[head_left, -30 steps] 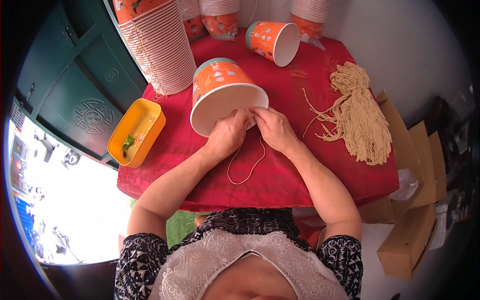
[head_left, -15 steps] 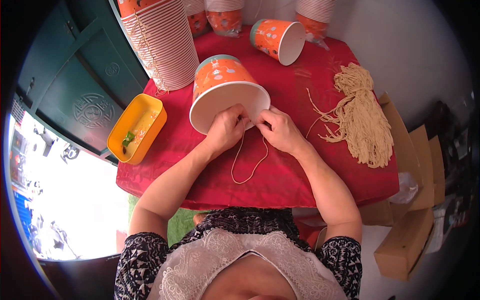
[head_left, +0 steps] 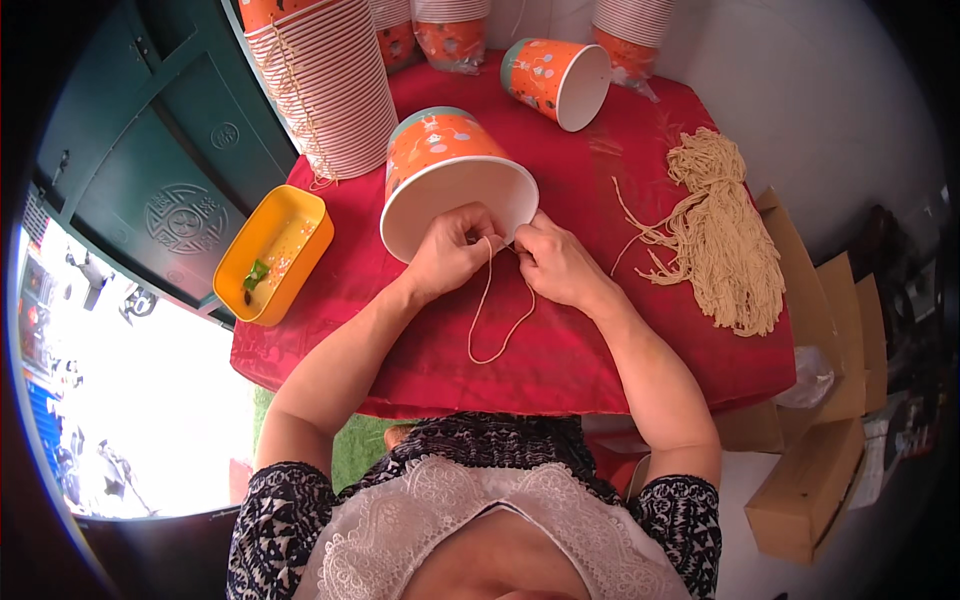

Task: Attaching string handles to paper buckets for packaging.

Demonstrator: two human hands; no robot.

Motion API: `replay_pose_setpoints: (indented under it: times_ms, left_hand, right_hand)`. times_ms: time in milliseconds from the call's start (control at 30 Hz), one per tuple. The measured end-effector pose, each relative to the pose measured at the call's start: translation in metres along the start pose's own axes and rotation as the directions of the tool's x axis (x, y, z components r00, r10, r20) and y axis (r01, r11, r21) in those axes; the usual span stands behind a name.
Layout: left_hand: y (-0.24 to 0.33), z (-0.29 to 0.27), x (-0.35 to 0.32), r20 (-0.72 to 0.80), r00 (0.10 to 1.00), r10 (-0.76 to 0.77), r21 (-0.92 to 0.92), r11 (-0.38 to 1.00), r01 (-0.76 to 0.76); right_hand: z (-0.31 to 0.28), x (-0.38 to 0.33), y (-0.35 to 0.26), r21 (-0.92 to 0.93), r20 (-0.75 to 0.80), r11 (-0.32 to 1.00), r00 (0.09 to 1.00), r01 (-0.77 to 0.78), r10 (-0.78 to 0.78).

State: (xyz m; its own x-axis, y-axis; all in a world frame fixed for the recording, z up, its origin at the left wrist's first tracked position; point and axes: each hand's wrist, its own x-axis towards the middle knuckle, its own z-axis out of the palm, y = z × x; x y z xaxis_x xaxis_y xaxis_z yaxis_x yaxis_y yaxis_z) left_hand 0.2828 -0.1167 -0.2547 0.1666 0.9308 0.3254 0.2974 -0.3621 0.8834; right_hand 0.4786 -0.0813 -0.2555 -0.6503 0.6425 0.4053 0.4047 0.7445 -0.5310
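Observation:
An orange paper bucket (head_left: 445,145) with a white inside lies on its side, its mouth toward me. My left hand (head_left: 455,250) reaches partly into the mouth, thumb and fingers pinching a thin beige string (head_left: 477,320). At the bucket's right rim, my right hand (head_left: 552,260) is closed in a pinch on the same string. Between the two hands the string hangs in a loose loop over the red cloth. Fingers hide the exact spot where string and rim meet.
A tall stack of nested buckets (head_left: 325,90) stands at the left, above a yellow tray (head_left: 317,240) holding small bits. Another bucket (head_left: 555,82) lies farther back. A bundle of beige strings (head_left: 725,240) rests at the right of the red-covered table (head_left: 600,370). Cardboard boxes (head_left: 805,490) stand beyond.
My fingers have shifted slightly at the rim, the left thumb and forefinger now forming a more open ring. The string loop has moved a little. Both hands keep their pinch.

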Motion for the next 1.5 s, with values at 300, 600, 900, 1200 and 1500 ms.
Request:
replay_pose_setpoints:
  times_ms: [300,600,900,1200,1500]
  left_hand:
    - [-0.004,0.006,0.005,-0.039,0.999,0.01,0.113,0.994,-0.005]
    - [0.001,0.006,0.005,0.006,1.0,0.007,0.294,0.956,-0.009]
    - [0.004,0.021,0.0,-0.014,0.995,0.102,0.445,0.891,-0.085]
    - [-0.004,0.024,0.002,-0.037,0.983,0.179,0.481,0.866,-0.14]
    - [0.002,0.023,0.001,-0.041,0.99,0.136,0.461,0.881,-0.102]
  right_hand:
    - [0.004,0.001,0.002,-0.01,0.014,1.0,1.0,-0.007,0.007]
    - [0.004,0.0,0.009,0.156,-0.062,0.986,0.995,-0.064,0.075]
    - [0.005,0.003,0.01,0.265,-0.043,0.948,0.98,-0.177,0.195]
    - [-0.002,0.005,-0.006,0.39,-0.108,0.835,0.881,-0.389,0.461]
    - [0.008,0.001,-0.036,0.702,0.109,0.525,0.801,-0.482,0.589]
